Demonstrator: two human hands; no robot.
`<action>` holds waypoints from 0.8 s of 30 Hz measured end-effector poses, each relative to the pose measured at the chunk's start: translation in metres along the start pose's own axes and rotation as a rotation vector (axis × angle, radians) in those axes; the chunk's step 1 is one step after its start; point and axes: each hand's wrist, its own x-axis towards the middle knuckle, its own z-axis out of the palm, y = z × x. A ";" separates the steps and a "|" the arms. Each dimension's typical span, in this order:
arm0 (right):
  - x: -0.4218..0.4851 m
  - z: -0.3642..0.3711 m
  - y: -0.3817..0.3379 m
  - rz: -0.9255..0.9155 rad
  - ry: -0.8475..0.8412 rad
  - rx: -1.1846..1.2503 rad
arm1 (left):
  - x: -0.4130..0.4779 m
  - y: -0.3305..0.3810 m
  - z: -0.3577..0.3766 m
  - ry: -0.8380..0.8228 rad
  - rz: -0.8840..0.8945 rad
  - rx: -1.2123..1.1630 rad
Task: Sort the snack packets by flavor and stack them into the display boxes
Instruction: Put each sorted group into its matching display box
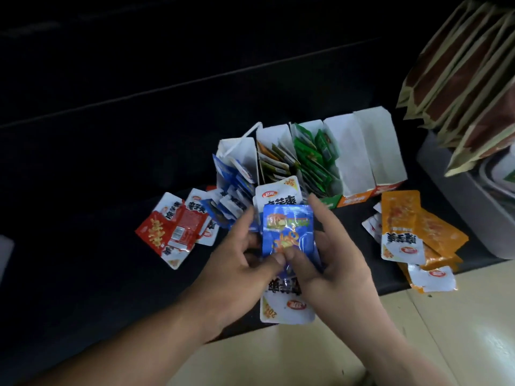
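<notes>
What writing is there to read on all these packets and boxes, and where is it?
"20%": top corner of the white packet behind the blue packet.
"魔芋爽": upside down on the orange packet.
Red oval logos, display box fronts, red packet barcode label: too blurred to read.

12 o'clock of blue packet (pixel 288 232): white packet (pixel 278 195), "20%" in corner, red oval logo "卫龙", large black characters part hidden.
6 o'clock: lower white packet (pixel 284 306), "20%" inverted.
3 o'clock: orange packet (pixel 401 221), "魔芋爽" inverted.
9 o'clock: red packet (pixel 174 232), barcode, digits illegible.
</notes>
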 end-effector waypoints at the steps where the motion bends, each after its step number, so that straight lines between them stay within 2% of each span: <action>1: 0.002 0.005 -0.008 -0.011 -0.022 0.005 | -0.003 0.005 -0.010 0.023 0.012 0.013; 9: 0.087 0.054 -0.052 0.069 -0.259 0.076 | 0.028 0.042 -0.075 0.258 0.032 -0.060; 11: 0.108 0.062 -0.058 0.083 -0.211 0.084 | 0.045 0.049 -0.083 0.290 0.004 -0.041; 14: 0.124 0.072 -0.059 0.204 -0.116 0.114 | 0.068 0.056 -0.090 0.307 -0.101 0.004; 17: 0.128 0.076 -0.052 0.275 -0.060 0.226 | 0.081 0.061 -0.094 0.310 -0.200 0.110; 20: 0.130 0.079 -0.046 0.349 -0.066 0.221 | 0.090 0.062 -0.098 0.375 -0.177 0.145; 24: 0.144 0.082 -0.051 0.404 -0.107 0.150 | 0.094 0.055 -0.104 0.447 -0.087 -0.064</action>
